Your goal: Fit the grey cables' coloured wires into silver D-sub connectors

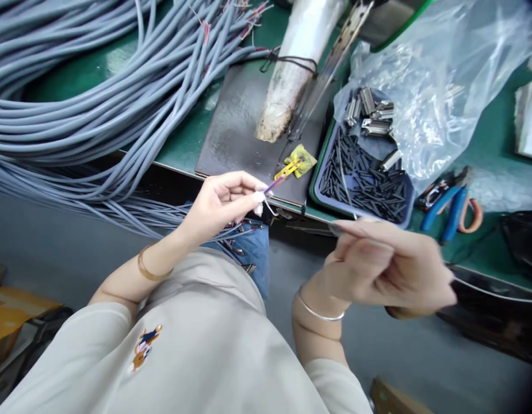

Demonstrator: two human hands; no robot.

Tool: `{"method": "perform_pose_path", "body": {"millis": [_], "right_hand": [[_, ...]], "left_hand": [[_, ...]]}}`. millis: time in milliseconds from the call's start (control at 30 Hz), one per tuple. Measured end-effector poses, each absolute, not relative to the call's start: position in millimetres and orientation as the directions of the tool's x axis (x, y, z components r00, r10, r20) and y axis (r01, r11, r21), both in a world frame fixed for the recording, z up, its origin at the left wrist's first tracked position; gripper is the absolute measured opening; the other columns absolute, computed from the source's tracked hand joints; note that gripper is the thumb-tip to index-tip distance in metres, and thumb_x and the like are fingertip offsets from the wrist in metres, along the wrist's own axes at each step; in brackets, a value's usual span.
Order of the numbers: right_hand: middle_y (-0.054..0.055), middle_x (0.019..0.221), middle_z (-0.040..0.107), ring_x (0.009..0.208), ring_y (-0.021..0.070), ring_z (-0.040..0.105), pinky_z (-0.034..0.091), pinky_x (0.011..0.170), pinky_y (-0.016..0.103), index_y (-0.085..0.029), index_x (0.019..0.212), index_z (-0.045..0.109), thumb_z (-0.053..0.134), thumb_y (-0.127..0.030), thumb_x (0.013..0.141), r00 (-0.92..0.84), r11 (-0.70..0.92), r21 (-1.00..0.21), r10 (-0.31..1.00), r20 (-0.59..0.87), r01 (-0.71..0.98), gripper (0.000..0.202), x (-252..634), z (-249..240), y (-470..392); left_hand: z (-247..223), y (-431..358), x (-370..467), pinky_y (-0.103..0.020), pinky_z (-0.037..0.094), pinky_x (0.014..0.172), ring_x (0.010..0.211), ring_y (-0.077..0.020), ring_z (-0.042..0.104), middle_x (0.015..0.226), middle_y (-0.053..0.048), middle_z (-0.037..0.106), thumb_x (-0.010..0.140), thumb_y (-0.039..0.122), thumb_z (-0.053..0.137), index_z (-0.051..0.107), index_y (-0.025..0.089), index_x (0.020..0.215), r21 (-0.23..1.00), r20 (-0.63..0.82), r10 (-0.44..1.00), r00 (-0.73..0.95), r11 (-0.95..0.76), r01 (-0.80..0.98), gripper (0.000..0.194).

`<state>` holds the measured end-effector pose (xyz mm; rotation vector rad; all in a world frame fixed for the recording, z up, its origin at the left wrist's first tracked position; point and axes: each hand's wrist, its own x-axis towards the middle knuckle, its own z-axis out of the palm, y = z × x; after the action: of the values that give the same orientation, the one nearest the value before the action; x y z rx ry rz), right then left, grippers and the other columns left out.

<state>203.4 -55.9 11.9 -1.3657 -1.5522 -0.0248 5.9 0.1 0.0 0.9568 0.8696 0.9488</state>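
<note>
Near the bench's front edge, my left hand (233, 198) is closed in a pinch on thin wires (272, 187), one purple and one white. The purple wire's tip reaches a yellow strip (287, 169) that lies against a crumpled yellow piece (302, 161). My right hand (378, 261), smeared by motion, is in front of the blue tray (360, 213) with its fingers pinched together. A thin silvery wire (344, 178) runs from those fingertips up across the tray. Inside the tray are many short black tubes (373, 190) and several metal connectors (375, 112).
Bundles of grey cable (119, 115) cover the left side. A wrapped white roll (287, 75) tied with black cord rests on a dark board (235, 121). Right of the tray are blue-handled pliers (447, 210) and a clear plastic bag (438, 86). Cables with connectors (240, 250) hang over my lap.
</note>
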Motion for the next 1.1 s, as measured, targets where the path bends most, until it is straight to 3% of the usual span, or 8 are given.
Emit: {"method": "perform_pose_path", "body": {"millis": [67,133,300,500,667,1100], "right_hand": [[-0.003,0.057,0.061,0.042,0.0069,0.048,0.035,0.044,0.023,-0.022,0.084,0.077,0.059,-0.040,0.099,0.166,0.429,-0.566,0.676,0.718,0.704,0.029,195,10,-52],[-0.004,0.062,0.063,0.045,0.0065,0.049,0.033,0.044,0.023,-0.023,0.088,0.077,0.064,-0.032,0.096,0.206,0.341,-0.653,0.764,0.612,0.676,0.018,188,7,-48],[-0.001,0.077,0.067,0.051,0.0056,0.047,0.027,0.043,0.023,-0.022,0.089,0.077,0.070,-0.028,0.090,0.235,0.128,-0.878,0.937,0.260,0.461,0.009,181,3,-38],[0.001,0.080,0.067,0.059,0.0083,0.052,0.029,0.042,0.020,-0.023,0.084,0.077,0.075,-0.031,0.083,0.164,0.038,-0.972,0.983,0.078,0.233,0.008,181,-1,-30],[-0.001,0.076,0.063,0.055,0.0056,0.045,0.026,0.043,0.019,-0.023,0.080,0.075,0.077,-0.029,0.082,0.160,0.011,-0.986,0.986,0.038,0.165,0.007,178,-4,-29],[-0.002,0.075,0.063,0.051,0.0041,0.038,0.022,0.042,0.020,-0.022,0.079,0.075,0.077,-0.028,0.080,0.161,-0.008,-0.994,0.987,0.010,0.111,0.006,176,-7,-29]], "left_hand": [[2,2,9,-0.017,0.039,0.045,0.046,-0.0042,0.051,0.063,0.001,0.067,0.079,0.030,0.079,0.070,0.014,0.088,0.931,-0.140,0.922,0.362,0.247,-0.267,0.021],[2,3,11,-0.016,0.042,0.047,0.047,-0.0036,0.052,0.061,0.002,0.066,0.078,0.029,0.081,0.069,0.013,0.088,0.919,-0.133,0.916,0.378,0.256,-0.298,0.022],[-2,4,12,-0.014,0.040,0.046,0.043,-0.0010,0.046,0.058,0.004,0.064,0.076,0.028,0.082,0.064,0.013,0.083,0.894,-0.155,0.893,0.423,0.309,-0.325,0.025],[-4,3,11,-0.015,0.032,0.039,0.041,-0.0014,0.043,0.060,0.001,0.067,0.076,0.036,0.084,0.068,0.010,0.083,0.887,-0.180,0.866,0.465,0.348,-0.304,0.032],[-5,4,9,-0.016,0.031,0.038,0.040,-0.0015,0.043,0.064,-0.001,0.069,0.077,0.046,0.084,0.068,0.010,0.084,0.880,-0.187,0.851,0.491,0.367,-0.302,0.040],[-14,4,5,-0.015,0.023,0.034,0.036,-0.0017,0.041,0.061,-0.001,0.068,0.085,0.042,0.079,0.065,0.011,0.091,0.801,-0.189,0.770,0.610,0.480,-0.358,0.035]]}}
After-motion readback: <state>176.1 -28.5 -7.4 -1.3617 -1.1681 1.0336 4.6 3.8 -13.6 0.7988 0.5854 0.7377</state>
